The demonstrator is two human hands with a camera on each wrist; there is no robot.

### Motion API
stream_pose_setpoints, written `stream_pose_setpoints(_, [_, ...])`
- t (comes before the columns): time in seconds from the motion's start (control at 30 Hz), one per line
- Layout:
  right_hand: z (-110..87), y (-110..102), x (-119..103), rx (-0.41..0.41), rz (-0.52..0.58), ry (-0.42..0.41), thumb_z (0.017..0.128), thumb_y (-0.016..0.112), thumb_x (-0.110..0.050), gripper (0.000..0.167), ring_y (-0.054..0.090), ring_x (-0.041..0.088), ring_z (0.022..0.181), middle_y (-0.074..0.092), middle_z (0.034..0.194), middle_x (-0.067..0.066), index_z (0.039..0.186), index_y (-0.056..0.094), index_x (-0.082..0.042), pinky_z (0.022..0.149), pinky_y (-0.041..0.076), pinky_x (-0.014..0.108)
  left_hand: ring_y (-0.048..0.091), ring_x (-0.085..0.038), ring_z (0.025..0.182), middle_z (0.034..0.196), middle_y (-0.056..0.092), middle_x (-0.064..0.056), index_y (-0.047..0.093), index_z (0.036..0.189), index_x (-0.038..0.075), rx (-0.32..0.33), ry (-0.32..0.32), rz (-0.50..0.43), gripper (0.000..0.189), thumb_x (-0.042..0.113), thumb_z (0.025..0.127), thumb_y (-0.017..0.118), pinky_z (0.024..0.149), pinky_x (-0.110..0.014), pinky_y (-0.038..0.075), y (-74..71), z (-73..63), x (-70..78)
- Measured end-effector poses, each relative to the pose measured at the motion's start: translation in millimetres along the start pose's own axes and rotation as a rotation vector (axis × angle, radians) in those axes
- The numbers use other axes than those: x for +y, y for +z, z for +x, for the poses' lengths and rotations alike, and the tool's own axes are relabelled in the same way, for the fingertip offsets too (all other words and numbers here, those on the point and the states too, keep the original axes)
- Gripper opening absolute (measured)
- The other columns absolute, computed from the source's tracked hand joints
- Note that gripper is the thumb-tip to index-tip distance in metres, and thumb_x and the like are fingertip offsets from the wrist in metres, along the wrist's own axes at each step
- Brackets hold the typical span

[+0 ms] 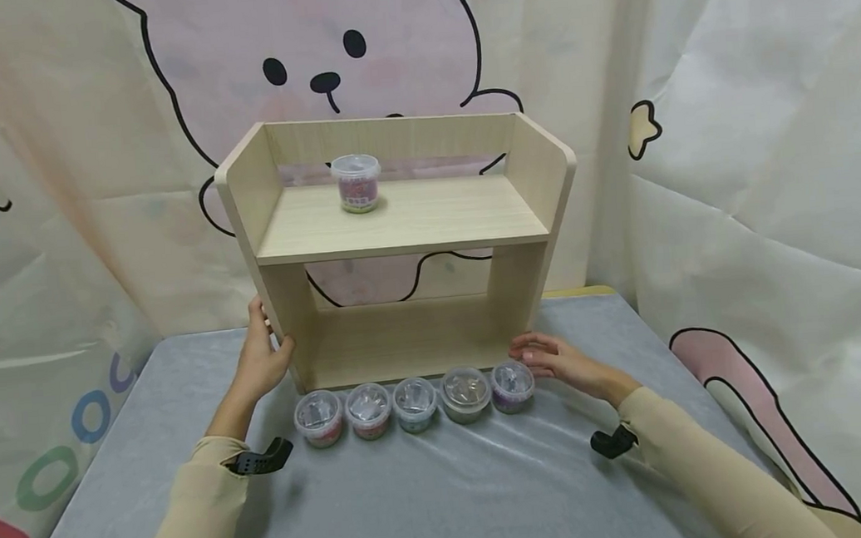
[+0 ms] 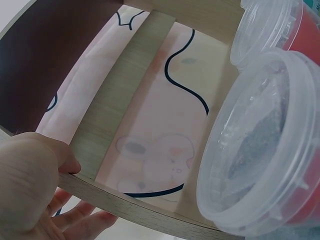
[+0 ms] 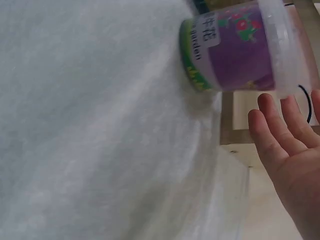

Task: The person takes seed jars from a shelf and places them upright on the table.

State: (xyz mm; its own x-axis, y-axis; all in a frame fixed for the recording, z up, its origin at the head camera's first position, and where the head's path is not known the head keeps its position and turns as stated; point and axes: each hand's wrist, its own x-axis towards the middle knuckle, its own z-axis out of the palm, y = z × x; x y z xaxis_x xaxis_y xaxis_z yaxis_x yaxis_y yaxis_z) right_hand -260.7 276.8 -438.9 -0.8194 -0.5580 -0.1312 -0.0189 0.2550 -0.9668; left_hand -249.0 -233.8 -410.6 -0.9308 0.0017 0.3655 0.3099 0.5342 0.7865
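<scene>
A two-tier pale wooden shelf [image 1: 406, 248] stands on the table. My left hand [image 1: 262, 362] grips its left side panel, thumb over the front edge and fingers on the outer face; the left wrist view shows this hand [image 2: 35, 185] close up. Beside the shelf's lower right corner is my right hand [image 1: 563, 365], fingers extended near the purple tub [image 1: 513, 386]. In the right wrist view that hand [image 3: 290, 150] holds nothing. On the upper tier sits one lidded plastic tub [image 1: 357, 184].
Lined up before the shelf are several clear-lidded tubs, including a red one [image 1: 318, 418], another reddish one [image 1: 369, 411], a bluish one [image 1: 415, 404] and a greenish one [image 1: 465, 394]. A grey-blue cloth [image 1: 447, 501] covers the table. Printed curtains [image 1: 581, 58] hang behind and at both sides.
</scene>
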Motion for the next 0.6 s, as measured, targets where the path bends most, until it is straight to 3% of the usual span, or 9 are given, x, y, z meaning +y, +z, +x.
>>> stream_pose_setpoints(0.1, [1.7,1,-7,0.001,-0.027,0.000,0.106,0.048,-0.021,0.057,0.059,0.016,0.129,0.035,0.154,0.037,0.150,0.031,0.009,0.106,0.050,0.027,0.044,-0.060,0.133,0.146,0.038,-0.035,0.010,0.158,0.014,-0.006,-0.006,-0.005,0.079,-0.006,0.093,0.051,0.101,-0.074,0.042,0.5,-0.7,-0.7])
stream_pose_setpoints(0.3, [4.6,3,-26,0.006,-0.066,-0.034,0.106,0.048,-0.020,0.056,0.048,0.045,0.138,0.036,0.154,0.036,0.151,0.032,0.008,0.114,0.045,0.051,0.042,-0.061,0.134,0.147,0.036,-0.036,0.008,0.158,0.014,-0.011,-0.002,-0.010,0.079,-0.006,0.094,0.051,0.103,-0.075,0.040,0.3,-0.7,-2.2])
stream_pose_setpoints(0.6, [10.7,14,-60,-0.016,-0.158,-0.076,0.104,0.054,-0.025,0.058,0.048,0.045,0.138,0.047,0.150,0.025,0.151,0.036,0.004,0.112,0.042,0.061,0.042,-0.063,0.133,0.147,0.036,-0.037,0.010,0.157,0.010,-0.001,0.034,0.009,0.076,-0.005,0.093,0.050,0.101,-0.076,0.040,0.0,-1.2,-2.7])
